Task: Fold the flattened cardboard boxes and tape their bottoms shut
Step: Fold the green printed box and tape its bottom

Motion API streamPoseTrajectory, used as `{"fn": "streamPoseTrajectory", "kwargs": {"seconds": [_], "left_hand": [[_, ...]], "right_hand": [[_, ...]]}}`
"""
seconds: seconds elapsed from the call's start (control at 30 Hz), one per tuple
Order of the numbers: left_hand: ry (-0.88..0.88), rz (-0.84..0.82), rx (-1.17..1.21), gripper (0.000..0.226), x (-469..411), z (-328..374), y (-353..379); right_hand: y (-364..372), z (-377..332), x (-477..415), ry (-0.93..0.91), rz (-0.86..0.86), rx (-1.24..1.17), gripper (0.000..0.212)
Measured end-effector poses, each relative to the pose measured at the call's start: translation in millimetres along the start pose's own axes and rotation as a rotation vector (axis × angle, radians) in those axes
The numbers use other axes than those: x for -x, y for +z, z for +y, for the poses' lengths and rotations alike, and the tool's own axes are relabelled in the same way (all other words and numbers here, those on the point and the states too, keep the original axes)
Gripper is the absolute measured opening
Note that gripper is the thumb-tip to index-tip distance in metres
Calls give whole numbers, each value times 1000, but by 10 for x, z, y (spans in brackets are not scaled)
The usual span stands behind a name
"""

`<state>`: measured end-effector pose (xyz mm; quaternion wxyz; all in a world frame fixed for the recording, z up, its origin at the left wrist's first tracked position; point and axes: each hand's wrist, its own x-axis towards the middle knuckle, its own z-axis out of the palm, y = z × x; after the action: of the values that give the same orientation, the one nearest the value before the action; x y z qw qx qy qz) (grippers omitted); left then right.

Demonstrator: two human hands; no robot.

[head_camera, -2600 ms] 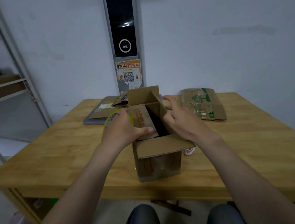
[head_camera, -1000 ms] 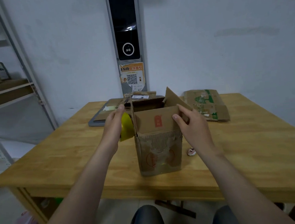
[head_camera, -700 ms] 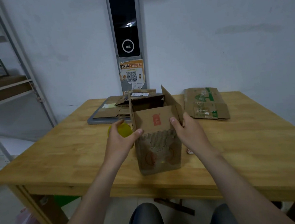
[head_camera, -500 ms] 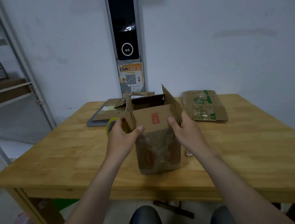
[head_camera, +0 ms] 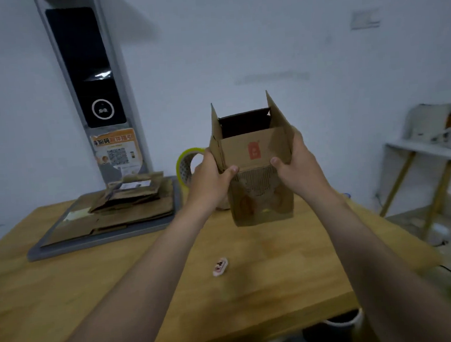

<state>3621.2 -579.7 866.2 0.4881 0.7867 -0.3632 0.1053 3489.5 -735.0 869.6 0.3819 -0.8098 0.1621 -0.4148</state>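
Left grip, right grip clasping tall corrugated cardboard box, round tape roll

Box: brown matt cardboard, outer skin torn, ribbed corrugation bare. Tabletop: pale wood, smooth, faint sheen. Tape roll: glossy yellowish plastic film.

A wooden table is filling the lower half of the frame. A grey tray is lying on it at middle left. A small pink-and-white object is resting near the table's centre. A tall grey column with a black panel is standing against the white wall at upper left, carrying an orange QR sticker. A white side table is standing at the right edge, holding blurred clutter.
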Motion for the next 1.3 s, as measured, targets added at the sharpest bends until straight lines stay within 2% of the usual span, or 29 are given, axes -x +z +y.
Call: {"fn": "streamPoseTrajectory", "kwargs": {"seconds": [0.13, 0.33, 0.5, 0.67, 0.87, 1.07, 1.17, 1.3], "left_hand": [[-34, -70, -24, 32, -377, 108, 882], [-111, -207, -164, 46, -884, -74, 1945], [-118, -119, -315, 62, -1519, -302, 2486], [-140, -136, -358, 74, -2337, -607, 2914], [-118, -96, -373, 69, -3096, -994, 3207], [-142, -108, -231, 67, -3361, -1303, 3149], [-66, -167, -327, 56, -3251, -1428, 2936], [92, -280, -625, 50, -2891, -1518, 2488]], "right_hand": [[-329, 607, -311, 91, 47, 65, 72], [-419, 1537, -876, 208, 6, 175, 69], [-187, 2151, -1613, 261, -9, 134, 69], [219, 2705, -2424, 248, 17, 141, 65], [711, 3159, -3169, 229, 60, 122, 67], [784, 3177, -3417, 279, -49, 341, 83], [692, 3075, -3242, 342, -155, 461, 91], [634, 2850, -2785, 327, -302, 628, 78]]}}
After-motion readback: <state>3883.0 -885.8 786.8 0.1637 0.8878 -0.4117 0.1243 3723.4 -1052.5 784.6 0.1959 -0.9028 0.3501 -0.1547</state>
